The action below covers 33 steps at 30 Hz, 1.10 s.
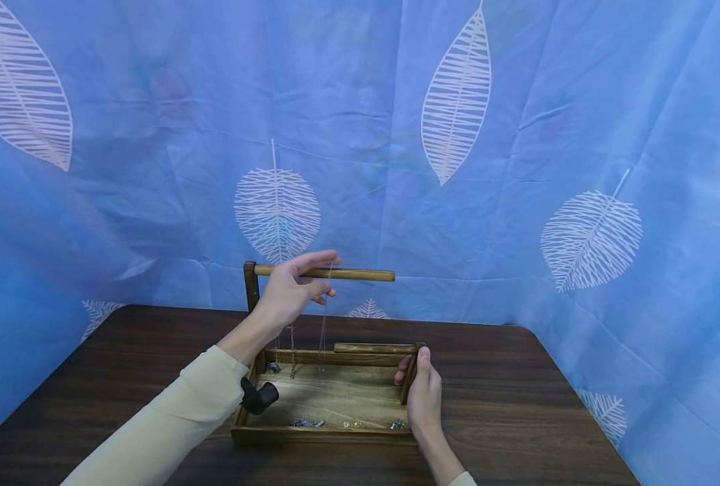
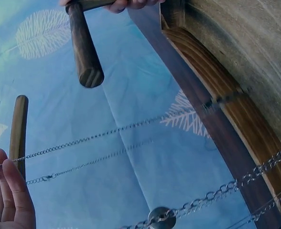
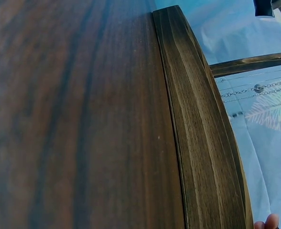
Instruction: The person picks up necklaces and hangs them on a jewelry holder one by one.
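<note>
Pale yellow sleeve cloth (image 1: 159,418) comes nearest, a rounded black device (image 1: 259,398) below its cuff. Beneath the left hand (image 1: 288,290) sits a brown wooden low-sided jewellery stand (image 1: 329,437); the right hand (image 1: 425,395) grips its upright, a stiff, solid place for steadying it. From the left hand's fingertips, which appear to pinch it, a fine silver-coloured chain necklace (image 2: 116,130) hangs down beside the round upper wooden rod (image 1: 366,275). It should be very light, limp and slippery, quick to swing or tangle and easily kinked by a tug; a gentle pinch high on the loop, near what looks like a small metal clasp (image 2: 47,178), seems best. Closer to the left wrist hangs a heavier-linked silver-coloured chain (image 2: 212,194). Beyond both hands is a blue cloth printed with white leaves (image 1: 366,202); no brand, label or writing can be read
</note>
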Each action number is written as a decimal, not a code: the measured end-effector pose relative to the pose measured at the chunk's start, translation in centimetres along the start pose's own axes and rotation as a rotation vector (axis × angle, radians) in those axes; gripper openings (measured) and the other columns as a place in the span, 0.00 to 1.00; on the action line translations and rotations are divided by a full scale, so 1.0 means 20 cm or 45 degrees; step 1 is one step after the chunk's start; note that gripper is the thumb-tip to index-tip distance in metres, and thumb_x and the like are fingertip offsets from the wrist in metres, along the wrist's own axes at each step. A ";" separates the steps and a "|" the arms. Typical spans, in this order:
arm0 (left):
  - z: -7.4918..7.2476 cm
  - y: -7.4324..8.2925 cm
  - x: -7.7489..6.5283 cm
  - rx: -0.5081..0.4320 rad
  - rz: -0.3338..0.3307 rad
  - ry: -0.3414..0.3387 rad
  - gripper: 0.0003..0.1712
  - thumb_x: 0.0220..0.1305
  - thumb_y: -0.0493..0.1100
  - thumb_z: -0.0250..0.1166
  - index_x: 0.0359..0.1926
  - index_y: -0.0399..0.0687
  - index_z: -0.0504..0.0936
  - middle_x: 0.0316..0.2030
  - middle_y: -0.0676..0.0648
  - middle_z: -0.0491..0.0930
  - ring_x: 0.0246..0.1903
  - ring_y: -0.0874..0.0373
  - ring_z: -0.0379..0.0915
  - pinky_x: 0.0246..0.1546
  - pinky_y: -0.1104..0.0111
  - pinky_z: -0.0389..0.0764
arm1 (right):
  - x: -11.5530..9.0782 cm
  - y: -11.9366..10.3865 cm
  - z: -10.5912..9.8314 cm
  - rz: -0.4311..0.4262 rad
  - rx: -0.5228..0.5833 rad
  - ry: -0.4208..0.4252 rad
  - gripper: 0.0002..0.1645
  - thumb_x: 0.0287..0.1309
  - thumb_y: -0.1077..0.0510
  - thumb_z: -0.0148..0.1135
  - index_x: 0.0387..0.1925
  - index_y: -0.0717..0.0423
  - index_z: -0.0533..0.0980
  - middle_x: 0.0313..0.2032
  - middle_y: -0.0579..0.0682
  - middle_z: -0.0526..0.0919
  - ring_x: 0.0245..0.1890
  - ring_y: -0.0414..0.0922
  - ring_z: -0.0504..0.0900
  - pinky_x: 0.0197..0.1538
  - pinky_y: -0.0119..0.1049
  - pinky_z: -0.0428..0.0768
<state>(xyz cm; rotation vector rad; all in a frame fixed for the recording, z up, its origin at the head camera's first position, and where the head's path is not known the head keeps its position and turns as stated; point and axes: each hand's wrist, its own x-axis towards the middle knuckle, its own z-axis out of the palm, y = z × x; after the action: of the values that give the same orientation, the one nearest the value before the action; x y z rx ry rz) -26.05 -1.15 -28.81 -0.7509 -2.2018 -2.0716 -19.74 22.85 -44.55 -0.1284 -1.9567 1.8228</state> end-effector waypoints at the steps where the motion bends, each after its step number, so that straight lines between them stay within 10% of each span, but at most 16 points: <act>1: -0.01 0.00 0.00 0.001 0.003 0.004 0.28 0.70 0.29 0.61 0.69 0.50 0.74 0.62 0.47 0.77 0.40 0.51 0.84 0.43 0.54 0.85 | 0.00 0.00 0.00 -0.001 -0.001 0.001 0.42 0.80 0.38 0.31 0.36 0.72 0.75 0.27 0.61 0.78 0.28 0.51 0.80 0.36 0.37 0.78; 33: -0.07 0.02 -0.09 0.024 0.022 0.050 0.19 0.71 0.34 0.63 0.61 0.47 0.80 0.57 0.45 0.79 0.46 0.51 0.84 0.45 0.55 0.85 | 0.00 0.00 0.00 0.000 0.004 -0.006 0.42 0.80 0.39 0.30 0.36 0.72 0.75 0.26 0.60 0.78 0.28 0.53 0.80 0.34 0.39 0.79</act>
<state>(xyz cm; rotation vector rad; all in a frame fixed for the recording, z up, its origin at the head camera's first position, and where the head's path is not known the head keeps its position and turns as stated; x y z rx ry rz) -24.72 -3.16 -28.89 -0.7182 -2.1837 -2.0364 -19.77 22.89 -44.62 -0.1233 -1.9568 1.8273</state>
